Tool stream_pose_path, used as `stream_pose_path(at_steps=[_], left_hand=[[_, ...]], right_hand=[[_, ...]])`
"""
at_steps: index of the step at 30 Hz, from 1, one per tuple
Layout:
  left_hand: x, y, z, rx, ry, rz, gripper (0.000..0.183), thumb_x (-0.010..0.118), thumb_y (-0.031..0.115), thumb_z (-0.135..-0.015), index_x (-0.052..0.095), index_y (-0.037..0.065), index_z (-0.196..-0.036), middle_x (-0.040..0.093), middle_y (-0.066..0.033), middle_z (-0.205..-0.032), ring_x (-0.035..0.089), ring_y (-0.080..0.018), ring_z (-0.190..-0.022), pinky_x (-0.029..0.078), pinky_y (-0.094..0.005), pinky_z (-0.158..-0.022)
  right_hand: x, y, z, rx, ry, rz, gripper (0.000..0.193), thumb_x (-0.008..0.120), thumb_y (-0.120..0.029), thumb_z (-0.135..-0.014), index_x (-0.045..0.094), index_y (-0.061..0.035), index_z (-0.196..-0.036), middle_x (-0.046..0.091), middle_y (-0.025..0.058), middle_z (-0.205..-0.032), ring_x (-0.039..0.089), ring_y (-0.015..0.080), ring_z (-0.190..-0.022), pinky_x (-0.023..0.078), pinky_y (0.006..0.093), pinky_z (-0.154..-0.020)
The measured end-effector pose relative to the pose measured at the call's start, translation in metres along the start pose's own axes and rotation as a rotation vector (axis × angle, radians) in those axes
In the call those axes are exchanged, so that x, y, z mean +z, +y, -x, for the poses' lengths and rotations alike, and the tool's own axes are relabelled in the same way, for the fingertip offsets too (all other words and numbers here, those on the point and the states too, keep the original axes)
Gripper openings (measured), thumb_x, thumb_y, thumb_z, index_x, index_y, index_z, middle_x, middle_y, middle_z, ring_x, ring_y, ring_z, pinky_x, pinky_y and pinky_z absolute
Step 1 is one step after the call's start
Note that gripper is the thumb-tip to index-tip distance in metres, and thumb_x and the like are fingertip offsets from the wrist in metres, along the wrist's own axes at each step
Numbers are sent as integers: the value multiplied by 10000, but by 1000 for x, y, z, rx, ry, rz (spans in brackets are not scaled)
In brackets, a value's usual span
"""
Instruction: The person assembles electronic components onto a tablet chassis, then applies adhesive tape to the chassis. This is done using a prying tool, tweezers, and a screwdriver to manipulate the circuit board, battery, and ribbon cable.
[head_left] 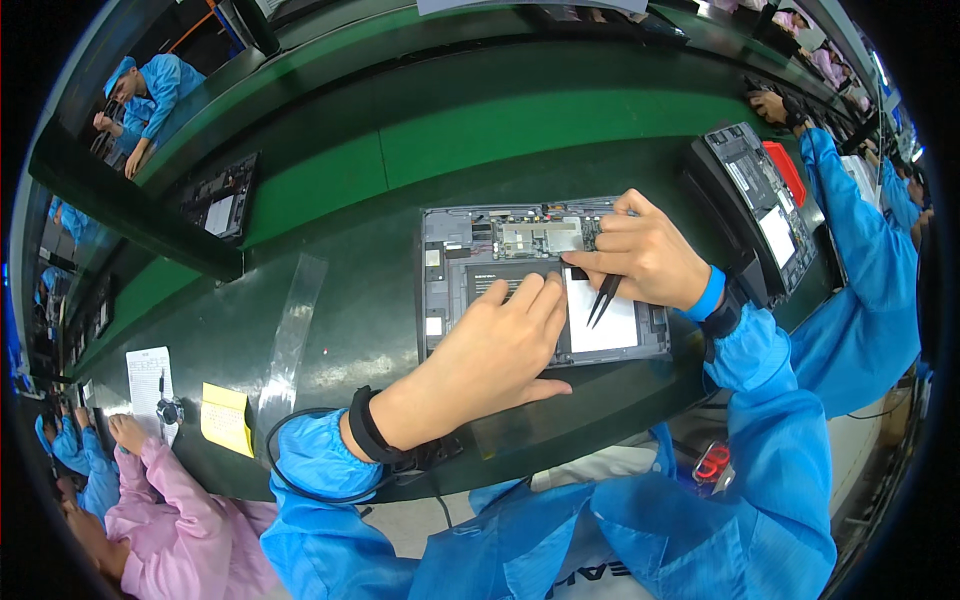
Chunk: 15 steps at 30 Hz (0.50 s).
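Note:
An opened laptop base (433,290) lies in front of me, its inside facing up. It has a circuit board (515,238) along the far side, a dark battery (487,278) and a white rectangular panel (618,328). Across the near part of the base rests my left hand (490,335), fingers stretched over the battery area and thumb apart, holding nothing visible. My right hand (645,250) is closed around black tweezers (605,297), whose tips point down over the white panel. Its forefinger and thumb reach to the board's near edge; what is beneath those fingertips is hidden.
To the right stands another opened laptop (748,175), beside a red tray (784,172) and a co-worker's blue sleeve (850,250). A clear plastic strip (295,330), yellow notes (227,418) and a paper sheet (148,375) lie leftward. A dark post (130,195) crosses the far left.

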<state>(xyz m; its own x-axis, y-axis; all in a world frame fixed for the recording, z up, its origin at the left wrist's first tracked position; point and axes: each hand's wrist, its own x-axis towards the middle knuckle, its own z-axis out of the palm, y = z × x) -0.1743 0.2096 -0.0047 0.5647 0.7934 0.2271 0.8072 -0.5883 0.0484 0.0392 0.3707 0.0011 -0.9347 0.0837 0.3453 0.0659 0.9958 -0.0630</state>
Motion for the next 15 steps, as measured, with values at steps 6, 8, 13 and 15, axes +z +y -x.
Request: stream_pose_path(at_steps=[6,8,13,15], left_hand=[[2,3,2,-7,32,24,941,746,648,-776,596,-113,-1309,606,-179,-1304,574,-272,-1090,513,-362,-870],[2,8,-3,7,100,74,946,745,652,-775,592,-112,-1311,607,-178,-1303,574,-274,-1097,510,-363,-869],[-10,41,8,19,447,47,588,783,478,-812,701,-21,-1111,635,-88,-1036,591,-251,-882,491,-352,-732],[-4,65,12,118,350,86,242,750,158,-780,742,14,-975,614,-51,-884,536,-191,-739,414,-317,-619]], right_hand=[[-7,-6,-2,16,-45,57,322,816,-153,-698,802,-98,-1014,606,-9,-703,595,189,-740,441,365,-813],[-16,-12,2,44,-78,83,322,809,-153,-704,796,-100,-1022,613,-8,-715,598,194,-742,439,365,-807],[-56,-90,22,220,-131,78,618,768,-91,-744,654,10,-1342,582,73,-817,568,243,-737,442,400,-713],[-59,-129,53,304,-200,-108,710,759,-93,-742,572,86,-1404,540,103,-813,559,273,-729,458,412,-671]])
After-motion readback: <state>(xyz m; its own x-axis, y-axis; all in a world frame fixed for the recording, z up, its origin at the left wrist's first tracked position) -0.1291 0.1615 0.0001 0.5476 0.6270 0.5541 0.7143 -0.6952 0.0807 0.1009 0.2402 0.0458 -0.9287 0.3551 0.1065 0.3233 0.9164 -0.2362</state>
